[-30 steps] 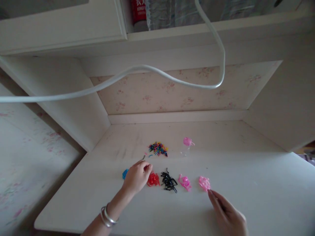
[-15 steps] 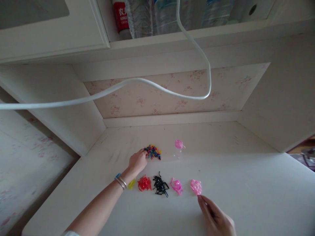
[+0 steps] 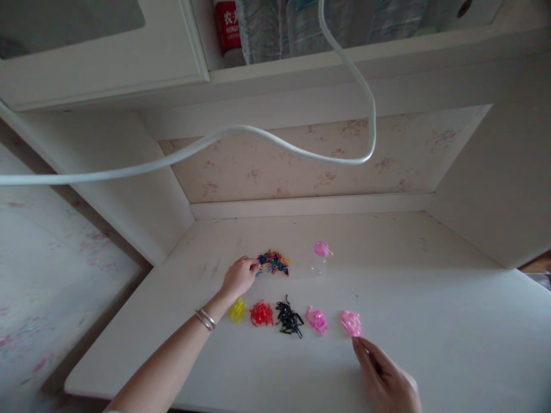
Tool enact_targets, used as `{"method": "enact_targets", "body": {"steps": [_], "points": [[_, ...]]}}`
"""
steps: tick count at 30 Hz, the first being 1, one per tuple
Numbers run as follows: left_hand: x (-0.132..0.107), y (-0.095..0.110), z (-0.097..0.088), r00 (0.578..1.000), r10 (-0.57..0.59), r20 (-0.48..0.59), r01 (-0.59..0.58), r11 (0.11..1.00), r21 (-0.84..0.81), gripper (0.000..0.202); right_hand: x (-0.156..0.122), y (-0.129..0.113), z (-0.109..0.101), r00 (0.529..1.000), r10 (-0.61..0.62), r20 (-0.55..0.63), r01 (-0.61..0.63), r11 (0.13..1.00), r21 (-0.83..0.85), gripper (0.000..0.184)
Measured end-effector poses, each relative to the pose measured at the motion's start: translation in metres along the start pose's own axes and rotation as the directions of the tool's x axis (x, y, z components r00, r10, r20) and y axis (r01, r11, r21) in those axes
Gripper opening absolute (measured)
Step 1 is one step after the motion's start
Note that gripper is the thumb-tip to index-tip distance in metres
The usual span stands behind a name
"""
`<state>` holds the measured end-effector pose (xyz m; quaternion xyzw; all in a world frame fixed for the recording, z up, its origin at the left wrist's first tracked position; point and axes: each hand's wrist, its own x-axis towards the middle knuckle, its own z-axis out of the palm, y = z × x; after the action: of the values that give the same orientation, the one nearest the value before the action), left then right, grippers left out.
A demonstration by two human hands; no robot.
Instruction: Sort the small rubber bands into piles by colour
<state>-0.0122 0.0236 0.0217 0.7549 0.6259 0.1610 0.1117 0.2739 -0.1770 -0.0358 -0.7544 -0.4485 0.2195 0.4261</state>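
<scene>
My left hand, with two metal bangles at the wrist, has its fingers pinched together at the left edge of a multicoloured heap of small rubber bands. What sits between those fingertips is too small to make out. My right hand is closed in a pinch just below a pile of light pink bands; anything inside it is hidden. Left of that pile lie brighter pink bands, black bands, red bands and yellow bands, the last partly beside my left wrist.
Behind the piles stands a small clear container with a pink top. A white cable hangs across the view above the white tabletop. Overhead, a shelf holds plastic-wrapped bottles.
The view has shifted slightly, so everything sits a little farther right. My left fingers have drawn slightly left from the mixed heap. Blue bands beside my left wrist are now hidden. My right hand stays in place.
</scene>
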Motion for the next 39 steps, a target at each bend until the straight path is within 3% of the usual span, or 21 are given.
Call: {"method": "enact_targets", "body": {"steps": [14,17,21,25,29,39], "points": [[-0.011,-0.010,-0.014,0.995,0.040,-0.087,-0.053,0.987,-0.152,0.025,0.004,0.007,-0.001,0.997,0.002,0.079,0.006,0.995,-0.102,0.053],[-0.025,-0.012,-0.026,0.991,0.056,-0.122,-0.074,0.986,-0.152,0.027,0.002,0.005,-0.001,0.997,-0.001,0.079,0.009,0.994,-0.105,0.054],[-0.060,-0.019,-0.035,0.979,0.036,-0.199,-0.064,0.989,-0.136,0.029,0.002,0.004,0.000,0.999,-0.008,0.036,0.011,0.997,-0.072,0.053],[-0.104,-0.026,-0.024,0.954,-0.001,-0.299,-0.024,0.997,-0.079,0.029,0.003,0.005,-0.001,1.000,0.013,0.017,-0.012,0.995,-0.098,0.049],[-0.133,-0.029,-0.005,0.956,-0.040,-0.289,0.051,0.998,0.031,0.026,0.004,0.008,-0.002,0.998,0.028,0.059,-0.019,0.988,-0.151,0.051],[-0.140,-0.031,0.005,0.972,-0.039,-0.234,0.067,0.992,0.111,0.025,0.003,0.002,-0.001,0.994,0.095,0.051,-0.083,0.975,-0.206,0.054]]}}
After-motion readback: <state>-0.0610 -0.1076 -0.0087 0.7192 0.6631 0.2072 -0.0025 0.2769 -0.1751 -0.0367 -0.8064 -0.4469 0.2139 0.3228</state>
